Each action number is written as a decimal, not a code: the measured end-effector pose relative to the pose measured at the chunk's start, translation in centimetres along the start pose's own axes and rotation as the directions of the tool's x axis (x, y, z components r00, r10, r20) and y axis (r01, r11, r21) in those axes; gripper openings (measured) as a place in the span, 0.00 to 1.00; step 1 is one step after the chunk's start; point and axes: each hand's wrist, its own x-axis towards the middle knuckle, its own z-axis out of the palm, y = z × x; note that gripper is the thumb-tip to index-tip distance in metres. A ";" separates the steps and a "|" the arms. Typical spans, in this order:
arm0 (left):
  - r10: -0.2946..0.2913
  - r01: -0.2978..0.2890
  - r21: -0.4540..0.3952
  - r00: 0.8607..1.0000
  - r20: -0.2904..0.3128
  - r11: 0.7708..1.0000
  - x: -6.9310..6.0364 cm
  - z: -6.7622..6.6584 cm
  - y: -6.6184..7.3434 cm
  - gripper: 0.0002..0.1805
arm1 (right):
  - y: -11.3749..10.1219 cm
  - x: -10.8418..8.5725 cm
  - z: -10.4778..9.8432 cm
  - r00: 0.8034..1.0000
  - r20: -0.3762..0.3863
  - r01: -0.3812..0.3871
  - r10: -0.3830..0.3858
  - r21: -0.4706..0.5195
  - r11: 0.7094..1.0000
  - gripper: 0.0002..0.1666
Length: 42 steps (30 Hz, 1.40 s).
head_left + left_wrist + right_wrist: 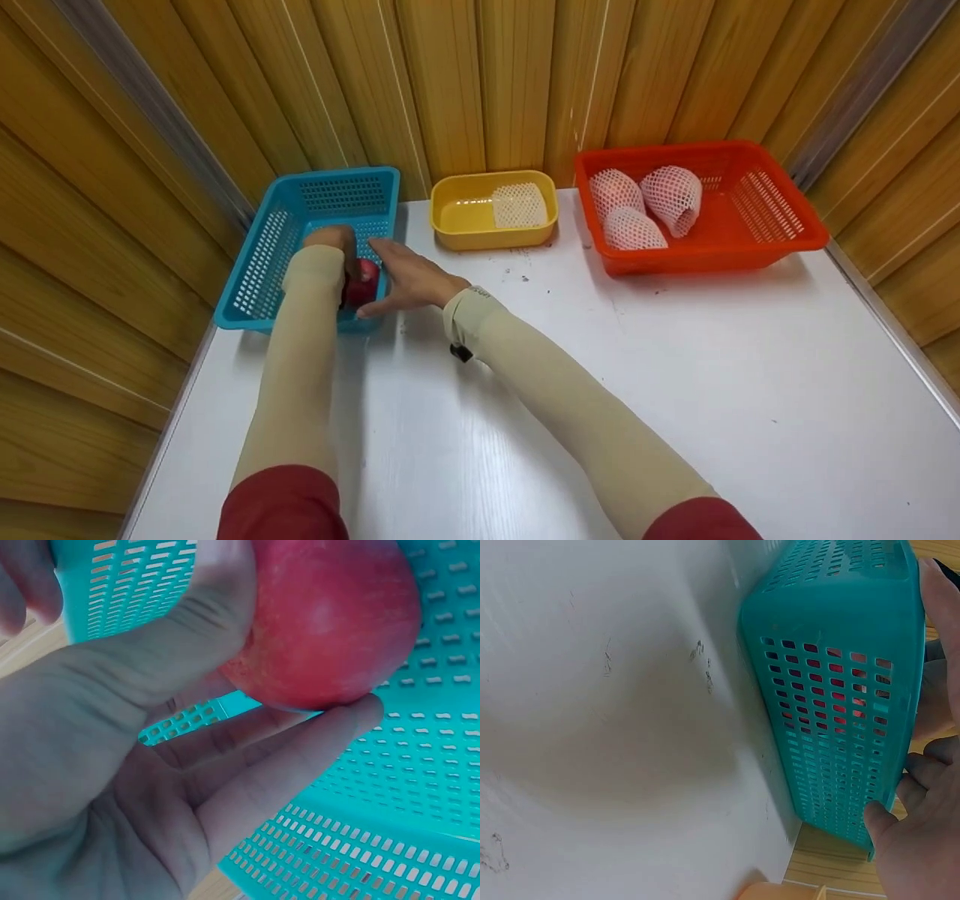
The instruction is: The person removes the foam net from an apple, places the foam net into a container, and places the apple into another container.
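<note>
Inside the blue-green plastic basket (247,289), my left hand (330,238) holds a red apple (365,281). In the left wrist view the thumb lies against one side of the apple (337,622) and a fingertip against its underside. My right hand (412,277) is at the basket's right rim, thumb and fingers spread apart, with no object in its grasp. The right wrist view shows its fingers (930,772) by the rim; red shows through the holes in the basket wall (832,776). Part of the left hand is hidden behind its sleeve in the head view.
A yellow tub (465,217) with a white foam net (520,205) in it stands at the back middle. To its right, a red basket (712,259) holds 3 net-wrapped fruits (671,191). Wood-panelled walls (517,82) enclose the white table (465,450).
</note>
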 end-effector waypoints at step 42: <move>0.000 0.027 -0.229 0.993 0.115 0.973 -0.7 -0.5 -1.5 0.38 | 3.6 -2.9 -5.8 0.960 -0.214 0.114 -0.179 -0.286 0.951 0.61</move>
